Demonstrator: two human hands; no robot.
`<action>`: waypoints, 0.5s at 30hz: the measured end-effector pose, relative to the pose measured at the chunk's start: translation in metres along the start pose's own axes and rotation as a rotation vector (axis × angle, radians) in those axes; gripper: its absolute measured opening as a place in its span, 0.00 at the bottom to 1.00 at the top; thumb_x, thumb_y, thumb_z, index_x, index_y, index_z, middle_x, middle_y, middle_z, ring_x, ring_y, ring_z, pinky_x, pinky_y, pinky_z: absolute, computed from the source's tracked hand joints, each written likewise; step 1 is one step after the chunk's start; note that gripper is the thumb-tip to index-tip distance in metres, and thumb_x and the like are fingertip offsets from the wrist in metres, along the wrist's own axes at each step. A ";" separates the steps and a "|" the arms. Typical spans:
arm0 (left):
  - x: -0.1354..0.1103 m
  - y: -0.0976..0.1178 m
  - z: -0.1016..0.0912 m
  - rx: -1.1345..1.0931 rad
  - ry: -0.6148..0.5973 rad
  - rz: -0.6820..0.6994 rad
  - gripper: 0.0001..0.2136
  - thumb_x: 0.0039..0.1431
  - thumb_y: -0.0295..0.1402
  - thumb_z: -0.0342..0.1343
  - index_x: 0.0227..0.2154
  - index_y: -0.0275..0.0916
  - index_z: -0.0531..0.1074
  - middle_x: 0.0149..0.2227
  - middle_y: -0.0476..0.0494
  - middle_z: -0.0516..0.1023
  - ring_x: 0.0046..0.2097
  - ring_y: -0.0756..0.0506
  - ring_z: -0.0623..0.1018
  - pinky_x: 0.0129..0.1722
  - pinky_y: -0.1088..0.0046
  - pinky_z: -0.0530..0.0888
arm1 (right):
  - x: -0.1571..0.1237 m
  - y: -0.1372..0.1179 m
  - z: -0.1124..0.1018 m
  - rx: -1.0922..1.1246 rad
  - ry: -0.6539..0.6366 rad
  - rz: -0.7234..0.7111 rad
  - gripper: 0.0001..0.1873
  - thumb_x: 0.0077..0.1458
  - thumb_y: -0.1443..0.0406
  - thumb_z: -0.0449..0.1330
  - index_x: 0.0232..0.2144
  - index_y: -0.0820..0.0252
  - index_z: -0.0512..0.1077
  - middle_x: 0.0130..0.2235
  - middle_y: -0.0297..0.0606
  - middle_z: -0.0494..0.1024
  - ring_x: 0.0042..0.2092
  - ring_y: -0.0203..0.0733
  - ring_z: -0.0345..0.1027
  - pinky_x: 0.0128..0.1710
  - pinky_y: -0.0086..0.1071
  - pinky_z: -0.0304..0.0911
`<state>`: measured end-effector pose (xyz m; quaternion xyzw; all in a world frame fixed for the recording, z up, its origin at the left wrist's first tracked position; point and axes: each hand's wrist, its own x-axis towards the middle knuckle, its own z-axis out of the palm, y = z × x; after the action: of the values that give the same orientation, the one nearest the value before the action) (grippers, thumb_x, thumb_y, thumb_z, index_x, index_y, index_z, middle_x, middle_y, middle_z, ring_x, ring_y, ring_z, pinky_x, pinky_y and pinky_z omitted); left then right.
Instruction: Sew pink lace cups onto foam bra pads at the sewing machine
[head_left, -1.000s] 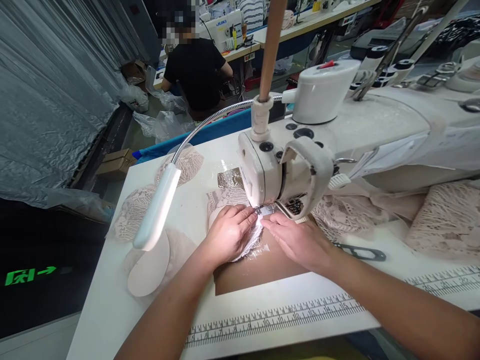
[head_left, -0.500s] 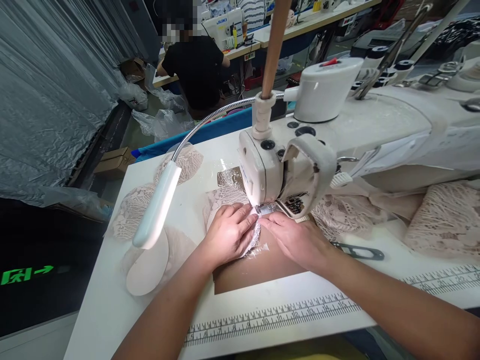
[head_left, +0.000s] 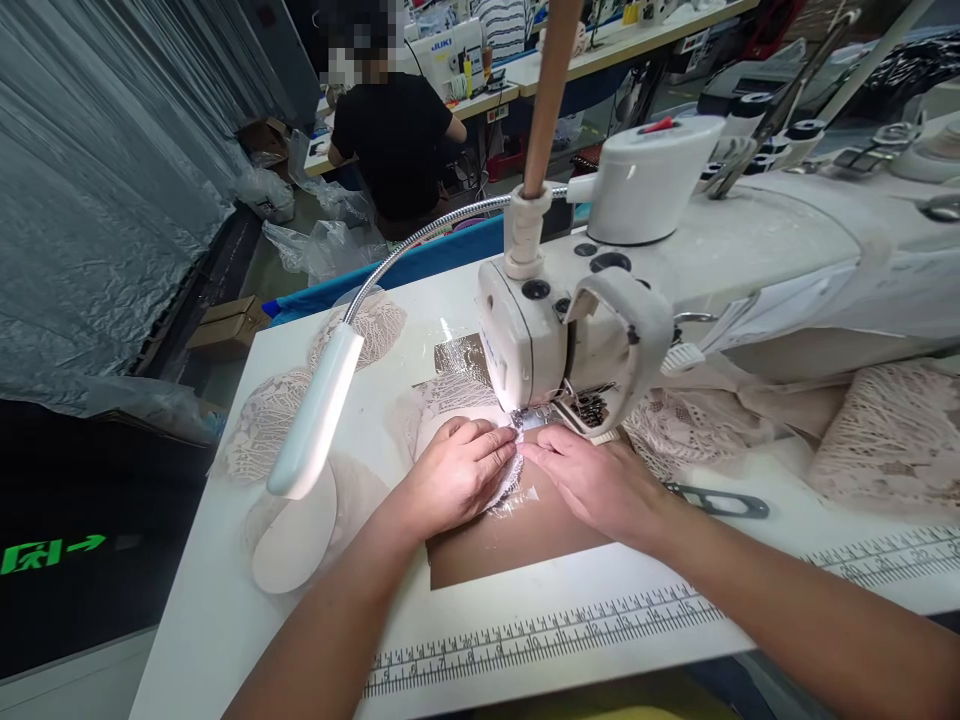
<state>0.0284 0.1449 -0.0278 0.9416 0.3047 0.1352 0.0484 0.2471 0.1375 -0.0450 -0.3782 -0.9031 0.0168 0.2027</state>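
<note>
A white sewing machine (head_left: 592, 330) stands on the white table (head_left: 225, 600). Under its presser foot (head_left: 534, 418) lies a pale pink lace piece (head_left: 450, 400). My left hand (head_left: 454, 475) lies palm down on the lace just left of the foot, fingers together and pressing the cloth flat. My right hand (head_left: 592, 475) rests on the brown plate (head_left: 510, 540) right of the foot, its fingertips pinching the lace edge at the needle. The needle itself is hidden behind the machine head.
A white gooseneck lamp (head_left: 315, 420) hangs over the table's left part above lace cups (head_left: 296, 530). More lace (head_left: 885, 440) is heaped at right, beside small snips (head_left: 720, 502). A ruler strip (head_left: 600, 625) runs along the front edge. A person in black (head_left: 394, 130) works behind.
Both hands stay at the presser foot. The lace under my left hand has shifted slightly toward the back as it feeds through.
</note>
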 end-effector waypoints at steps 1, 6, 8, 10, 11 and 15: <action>0.000 0.000 0.000 0.003 -0.008 -0.002 0.15 0.64 0.30 0.45 0.52 0.35 0.68 0.54 0.40 0.73 0.49 0.40 0.70 0.48 0.59 0.68 | 0.000 0.000 0.000 -0.002 0.005 0.002 0.17 0.55 0.74 0.51 0.41 0.61 0.75 0.29 0.36 0.72 0.26 0.34 0.56 0.25 0.30 0.47; 0.002 0.004 -0.004 0.018 -0.054 -0.042 0.17 0.65 0.32 0.45 0.53 0.34 0.67 0.55 0.39 0.71 0.51 0.40 0.69 0.49 0.59 0.68 | 0.001 -0.002 0.001 -0.025 -0.002 0.041 0.16 0.54 0.74 0.51 0.41 0.61 0.75 0.30 0.37 0.73 0.27 0.35 0.58 0.25 0.31 0.48; 0.004 0.006 -0.004 0.034 -0.060 -0.068 0.17 0.65 0.34 0.44 0.53 0.34 0.67 0.55 0.39 0.71 0.51 0.40 0.69 0.49 0.58 0.68 | 0.003 -0.004 -0.001 -0.040 -0.022 0.066 0.16 0.53 0.74 0.52 0.40 0.62 0.75 0.30 0.37 0.73 0.27 0.35 0.58 0.25 0.31 0.48; 0.005 0.008 -0.004 0.049 -0.054 -0.091 0.18 0.65 0.35 0.44 0.53 0.34 0.68 0.55 0.38 0.71 0.51 0.39 0.69 0.48 0.56 0.68 | 0.006 -0.006 -0.004 -0.056 -0.038 0.090 0.17 0.51 0.74 0.52 0.40 0.62 0.75 0.31 0.37 0.74 0.27 0.35 0.59 0.24 0.31 0.48; 0.006 0.009 -0.003 0.056 -0.051 -0.101 0.18 0.64 0.35 0.44 0.52 0.34 0.68 0.55 0.37 0.71 0.51 0.39 0.69 0.48 0.56 0.68 | 0.007 -0.007 -0.006 -0.064 -0.041 0.104 0.17 0.51 0.74 0.52 0.40 0.61 0.75 0.32 0.38 0.74 0.27 0.36 0.59 0.24 0.32 0.49; 0.007 0.012 -0.001 0.068 -0.042 -0.127 0.17 0.64 0.35 0.45 0.52 0.35 0.68 0.54 0.38 0.71 0.52 0.39 0.69 0.48 0.56 0.68 | 0.010 -0.010 -0.009 -0.086 -0.021 0.137 0.19 0.51 0.75 0.52 0.42 0.61 0.75 0.35 0.39 0.75 0.30 0.37 0.63 0.25 0.31 0.50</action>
<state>0.0406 0.1397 -0.0234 0.9240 0.3673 0.1014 0.0314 0.2375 0.1360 -0.0319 -0.4472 -0.8771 -0.0043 0.1751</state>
